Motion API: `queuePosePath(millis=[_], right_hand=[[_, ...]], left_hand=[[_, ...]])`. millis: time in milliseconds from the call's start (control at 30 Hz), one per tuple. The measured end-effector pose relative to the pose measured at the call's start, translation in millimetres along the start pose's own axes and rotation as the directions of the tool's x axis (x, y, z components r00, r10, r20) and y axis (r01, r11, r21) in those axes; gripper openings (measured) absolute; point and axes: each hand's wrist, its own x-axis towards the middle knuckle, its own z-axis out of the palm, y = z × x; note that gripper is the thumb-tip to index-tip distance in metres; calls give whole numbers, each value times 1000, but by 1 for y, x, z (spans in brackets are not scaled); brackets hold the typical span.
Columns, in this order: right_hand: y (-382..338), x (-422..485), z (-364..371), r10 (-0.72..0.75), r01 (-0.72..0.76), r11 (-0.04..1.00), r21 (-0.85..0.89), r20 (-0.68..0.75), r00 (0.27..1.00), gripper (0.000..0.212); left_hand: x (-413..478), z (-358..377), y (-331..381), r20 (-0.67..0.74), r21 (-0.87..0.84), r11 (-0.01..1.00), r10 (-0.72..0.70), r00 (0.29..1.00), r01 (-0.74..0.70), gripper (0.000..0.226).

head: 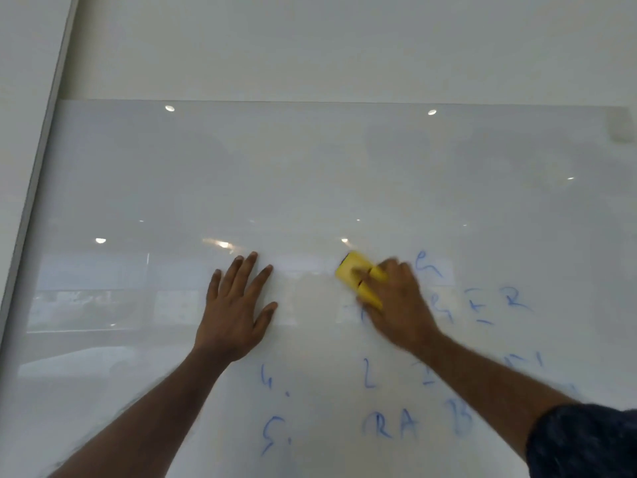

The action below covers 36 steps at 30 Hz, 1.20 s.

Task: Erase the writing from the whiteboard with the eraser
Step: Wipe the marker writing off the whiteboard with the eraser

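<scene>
Right hand (396, 301): I see it clamped on the yellow eraser (358, 277), pressed to the whiteboard (310, 167).
Left hand (234, 308): fingers spread, flat on board.
Writing (389, 427): blue, partly smeared.

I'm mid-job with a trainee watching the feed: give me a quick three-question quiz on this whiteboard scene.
1. True or false: the left hand rests flat on the whiteboard with fingers spread.
2. Which hand holds the yellow eraser?
A. left
B. right
C. both
3. Fill in: the blue writing that remains lies mostly below and to the ______ of the eraser.

Key:
1. True.
2. B, the right hand, blurred, grips it.
3. Right; the board above and to the left shows no marks.
</scene>
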Motion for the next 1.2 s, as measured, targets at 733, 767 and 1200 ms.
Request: queuePosePath(millis=[733,767,1200], right_hand=[[51,14,-27,164,-165,983,-79,-23,986,54],[35,-2,-15,57,-56,997,-55,14,998,55],[34,-18,-22,9,-6,999,-39,70,997,52]], left_hand=[[16,-10,20,2,52,998,-32,999,32,80],[16,-11,22,6,51,998,-34,999,33,81],[19,-19,29,32,77,996,-52,998,49,86]])
